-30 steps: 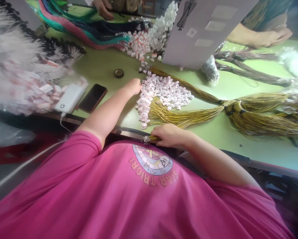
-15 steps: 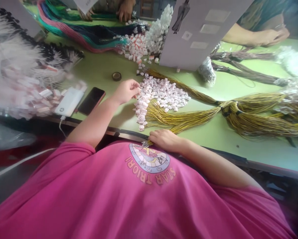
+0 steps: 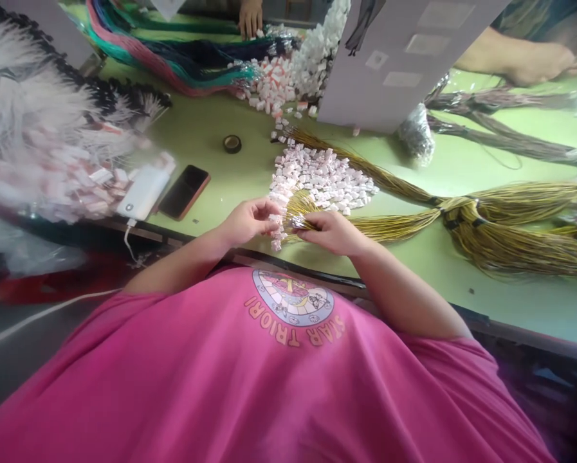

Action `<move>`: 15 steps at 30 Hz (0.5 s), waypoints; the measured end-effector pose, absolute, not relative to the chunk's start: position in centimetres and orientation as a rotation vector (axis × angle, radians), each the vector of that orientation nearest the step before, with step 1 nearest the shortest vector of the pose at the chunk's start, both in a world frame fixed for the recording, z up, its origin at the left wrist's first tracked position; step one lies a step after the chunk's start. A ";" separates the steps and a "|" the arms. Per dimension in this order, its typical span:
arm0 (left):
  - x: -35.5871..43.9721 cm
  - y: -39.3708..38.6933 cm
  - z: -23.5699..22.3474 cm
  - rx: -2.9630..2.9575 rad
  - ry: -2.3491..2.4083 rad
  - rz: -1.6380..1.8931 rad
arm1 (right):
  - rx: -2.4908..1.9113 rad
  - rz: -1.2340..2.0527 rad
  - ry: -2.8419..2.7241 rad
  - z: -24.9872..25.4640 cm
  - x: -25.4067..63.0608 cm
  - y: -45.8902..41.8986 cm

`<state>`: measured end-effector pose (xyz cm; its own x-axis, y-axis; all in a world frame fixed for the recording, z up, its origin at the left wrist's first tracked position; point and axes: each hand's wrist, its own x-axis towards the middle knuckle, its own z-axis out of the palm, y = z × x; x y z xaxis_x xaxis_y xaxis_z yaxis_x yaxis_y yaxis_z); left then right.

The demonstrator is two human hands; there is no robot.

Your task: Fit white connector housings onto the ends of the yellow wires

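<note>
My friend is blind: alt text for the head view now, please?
A person's right hand holds thin wires; the left hand is close by, beside small white pieces heaped on a green table, with a phone nearby.

- Long wires (image 3: 394,225): yellow streaked with black, olive at a glance; tips (image 3: 298,222) silvery.
- Connector pile (image 3: 321,173): white, faint pink cast.
- Farther connectors (image 3: 274,83): white flecked with orange.
- Tabletop (image 3: 196,148): light green, paler to the right.
- Shirt (image 3: 288,392): solid deep pink; round emblem (image 3: 293,297) with lavender-blue border, segmented ring, butterfly motif; lettering (image 3: 334,331) peach-orange.
- Cable hanks (image 3: 157,58), upper left: teal, rose pink, navy.
- Right-hand-side strands (image 3: 505,145): dull purple-brown.
- Phone (image 3: 186,190): black face, reddish-brown edge.
- Power bank (image 3: 143,193): plain white.
- Tape roll (image 3: 231,150): black outside, tan core.
- Partition (image 3: 365,96): pale lilac-grey, whitish labels (image 3: 402,79).
</note>
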<state>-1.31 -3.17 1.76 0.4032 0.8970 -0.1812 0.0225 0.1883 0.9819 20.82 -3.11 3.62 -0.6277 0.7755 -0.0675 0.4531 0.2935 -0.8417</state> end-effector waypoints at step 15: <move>0.7 -2.3 1.2 1.213 0.989 0.729 | -1.351 1.265 -1.838 2.4 21.0 -3.0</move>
<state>0.67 -2.29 1.17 0.4148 0.8821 -0.2231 0.0476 0.2239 0.9735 20.98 -2.95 2.43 -0.3620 0.9258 -0.1089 0.4327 0.0634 -0.8993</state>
